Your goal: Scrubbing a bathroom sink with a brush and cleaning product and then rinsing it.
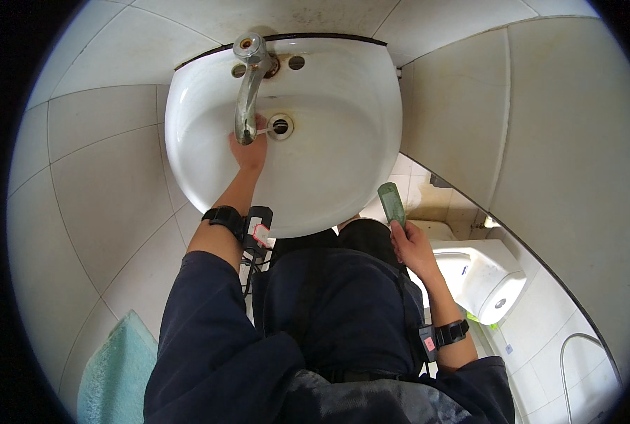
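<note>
Left hand [254, 152]'s kinda pinching a thin white stick [265, 131] pointing right at the drain [287, 134], right hand [414, 249]'s gripping some green thing [391, 201].

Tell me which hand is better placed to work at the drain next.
Likely the left hand: it is beside the drain, while the right hand holds a green object outside the sink.

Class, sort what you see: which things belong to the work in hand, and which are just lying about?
In the work:
thin white strip, at the left hand
drain hole
washbasin
green object, in the right hand

Just about:
teal cloth
thin hose
</note>
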Demonstrator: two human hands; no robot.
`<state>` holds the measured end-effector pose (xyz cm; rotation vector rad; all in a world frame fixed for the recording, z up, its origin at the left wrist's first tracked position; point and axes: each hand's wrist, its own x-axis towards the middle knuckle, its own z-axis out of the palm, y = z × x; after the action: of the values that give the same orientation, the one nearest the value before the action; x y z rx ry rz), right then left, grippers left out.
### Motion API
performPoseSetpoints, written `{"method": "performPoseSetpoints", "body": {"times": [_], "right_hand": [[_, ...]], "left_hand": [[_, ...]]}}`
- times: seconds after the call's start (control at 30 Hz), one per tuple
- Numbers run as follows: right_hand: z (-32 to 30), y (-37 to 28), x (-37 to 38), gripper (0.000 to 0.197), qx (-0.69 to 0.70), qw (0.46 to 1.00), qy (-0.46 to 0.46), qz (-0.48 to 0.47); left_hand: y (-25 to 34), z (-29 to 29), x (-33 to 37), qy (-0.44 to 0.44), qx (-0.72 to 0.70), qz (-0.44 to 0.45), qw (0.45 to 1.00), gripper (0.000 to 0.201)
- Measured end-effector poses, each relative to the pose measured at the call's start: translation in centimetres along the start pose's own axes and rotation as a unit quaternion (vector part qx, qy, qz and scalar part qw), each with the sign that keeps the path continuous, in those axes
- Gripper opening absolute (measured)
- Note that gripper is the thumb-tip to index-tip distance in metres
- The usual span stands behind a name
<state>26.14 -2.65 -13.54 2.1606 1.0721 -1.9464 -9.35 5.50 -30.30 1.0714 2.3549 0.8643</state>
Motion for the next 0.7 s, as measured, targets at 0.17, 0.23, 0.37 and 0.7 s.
{"method": "performPoseSetpoints", "body": {"times": [0.17,0.23,0.37,0.7], "right_hand": [[0.3,0.2,0.0,0.043,-0.012,1.000,-0.005,0.005],[0.4,0.4,0.1,0.043,-0.009,1.000,-0.001,-0.004],[0.4,0.4,0.0,0.043,-0.012,1.000,-0.008,0.004],[0.4,0.2,-0.2,0.040,0.012,0.999,-0.012,0.029]], "left_hand": [[1.8,-0.8,0.5,-0.088,-0.029,0.061,0.994,0.021],[1.8,-0.7,0.9,-0.110,0.039,0.115,0.987,0.021],[0.2,-0.6,2.1,-0.142,0.011,0.090,0.986,0.017],[-0.6,-2.0,2.4,-0.140,0.194,0.258,0.936,0.019]]}}
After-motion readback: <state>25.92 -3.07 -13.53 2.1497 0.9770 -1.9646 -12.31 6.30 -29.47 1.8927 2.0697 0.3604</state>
